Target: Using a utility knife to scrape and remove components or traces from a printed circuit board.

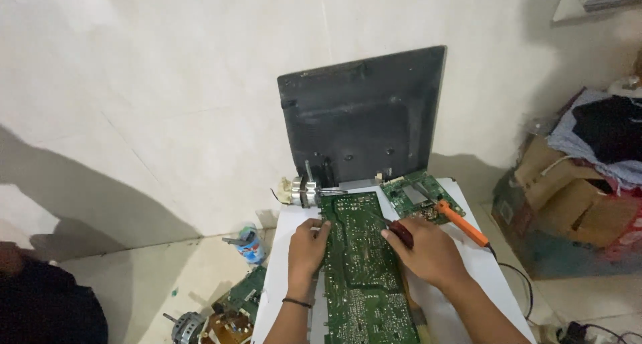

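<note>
Green board (361, 264) lies long and flat on the white table (481, 277), going from near to far. Both hands are on it.

The left hand (307, 248) rests on the board's left edge. Its fingers are curled and pinch the edge, with the fingertips on top of the board. A thin dark band (296, 302) sits on that wrist.

The right hand (424, 250) lies on the right side of the board. It is closed around a small tool with a dark red handle (401, 231). The tip points left onto the board, but it is too small to see well, so I think it may be a little screwdriver.

Just right of that hand lies a soldering iron (458, 222) with an orange handle. Its tip rests on a smaller green board (418, 198), which sits on the far right of the table. A black cord (518, 277) runs from the iron over the right side of the table.

At the far left corner of the table is a small silver motor part (301, 190). Behind the boards a big black panel (361, 116) leans upright on the white wall (167, 83).

On the floor to the left stands a blue can (251, 245). Near it lie another green board (244, 292) and a round motor (187, 327). Far right, brown boxes (568, 203) hold a pile of clothes (602, 133).
</note>
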